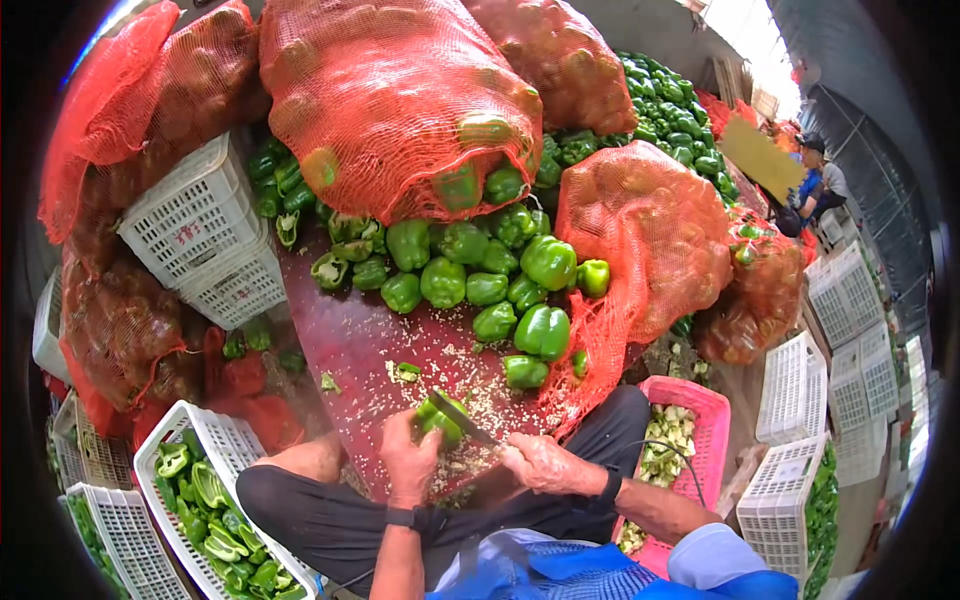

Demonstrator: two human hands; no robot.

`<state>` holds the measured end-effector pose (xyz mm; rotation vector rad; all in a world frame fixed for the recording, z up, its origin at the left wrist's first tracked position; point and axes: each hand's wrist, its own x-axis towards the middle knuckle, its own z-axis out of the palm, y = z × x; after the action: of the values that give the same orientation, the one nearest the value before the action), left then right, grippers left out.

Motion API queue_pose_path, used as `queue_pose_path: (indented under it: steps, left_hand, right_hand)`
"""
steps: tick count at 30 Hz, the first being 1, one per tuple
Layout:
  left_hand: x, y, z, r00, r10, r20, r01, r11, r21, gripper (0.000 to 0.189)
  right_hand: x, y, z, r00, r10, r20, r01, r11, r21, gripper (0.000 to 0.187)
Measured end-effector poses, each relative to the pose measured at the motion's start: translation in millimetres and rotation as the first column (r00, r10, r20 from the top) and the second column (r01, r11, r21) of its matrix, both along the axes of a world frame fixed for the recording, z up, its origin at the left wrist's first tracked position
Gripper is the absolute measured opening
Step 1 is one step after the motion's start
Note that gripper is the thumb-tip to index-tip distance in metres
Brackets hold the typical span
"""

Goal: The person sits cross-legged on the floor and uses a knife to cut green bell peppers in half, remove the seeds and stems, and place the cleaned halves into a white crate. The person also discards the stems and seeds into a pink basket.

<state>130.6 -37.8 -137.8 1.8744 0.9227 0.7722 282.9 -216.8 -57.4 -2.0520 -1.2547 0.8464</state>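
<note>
Near the front edge of a dark red board [360, 375], my left hand [407, 454] grips a green bell pepper [441, 426]. A knife [463, 420] lies across that pepper, its handle inside my right hand [541, 465]. Whether the blade has gone into the flesh, I cannot tell. Pale seeds are scattered over the board around both hands. A small cut-off pepper piece [406, 370] lies just beyond the blade. Farther back, several whole green peppers [444, 283] are heaped at the mouth of a red mesh sack [397, 97].
To my left stands a white plastic crate [247, 439] of cut peppers. A pink basket [709, 427] with pale pepper cores sits by my right knee. Another mesh sack [645, 240] slumps on the board's right side. White crates [791, 390] line the right; a person [814, 184] sits far off.
</note>
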Motion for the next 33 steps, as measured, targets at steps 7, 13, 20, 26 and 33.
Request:
queue_pose_path:
  steps: [7,13,20,26,33]
  left_hand:
    - [1.3,1.4,-5.1,1.0,0.006,0.024,-0.004,0.996,-0.084,0.042]
    - [-6.4,-3.2,-7.6,0.999,0.016,0.041,-0.008,0.983,-0.182,0.053]
    - [1.4,-5.6,-8.9,0.998,-0.044,-0.055,0.046,0.998,0.035,0.073]
    - [42.2,-17.0,-8.1,0.963,-0.153,-0.224,0.231,0.894,0.383,0.092]
    - [70.6,40.8,-32.2,0.956,-0.132,-0.263,0.255,0.82,0.513,0.063]
  right_hand:
    - [-8.0,25.1,-59.4,0.994,0.074,0.077,-0.076,0.997,0.026,0.026]
    - [-20.0,37.4,-110.3,0.922,0.13,0.365,-0.211,0.959,0.191,0.017]
    - [0.6,20.3,-55.3,0.976,-0.118,-0.184,0.157,0.964,0.214,0.024]
    - [21.1,-25.7,-63.2,0.917,-0.271,0.294,0.219,0.956,0.198,0.011]
    - [20.6,2.5,-97.6,0.967,-0.168,0.193,0.142,0.98,0.142,0.013]
